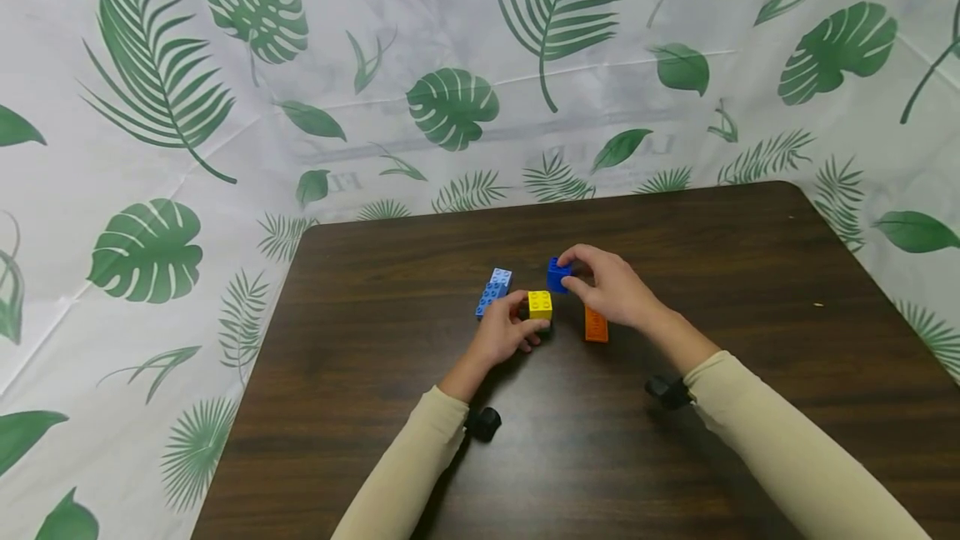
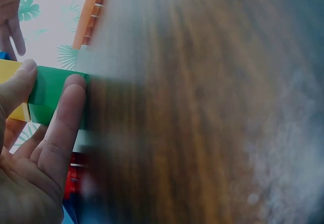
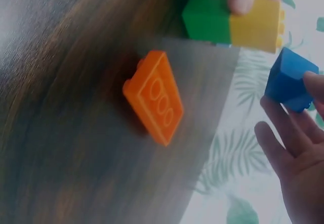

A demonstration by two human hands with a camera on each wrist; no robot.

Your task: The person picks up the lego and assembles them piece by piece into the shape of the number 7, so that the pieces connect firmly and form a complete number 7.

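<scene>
L hand (image 1: 504,332) grips yellow brick (image 1: 539,304) atop green brick (image 3: 206,17): 1 join apparently done. R hand (image 1: 617,290) pinches dk-blue brick (image 1: 556,276), near stack, not yet attached. Orange brick (image 1: 596,327) loose on table (image 1: 360,373); 2 lighter-blue bricks (image 1: 491,299) past L hand.

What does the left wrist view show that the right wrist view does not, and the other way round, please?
Only the left wrist view shows a red brick, partly visible low in the picture.

Only the right wrist view shows the ringed underside of the orange brick, the studs of the yellow block and the right hand pinching the blue block.

Both show the left hand holding the yellow block and the green block end to end, plus the orange brick and part of the right hand.
</scene>
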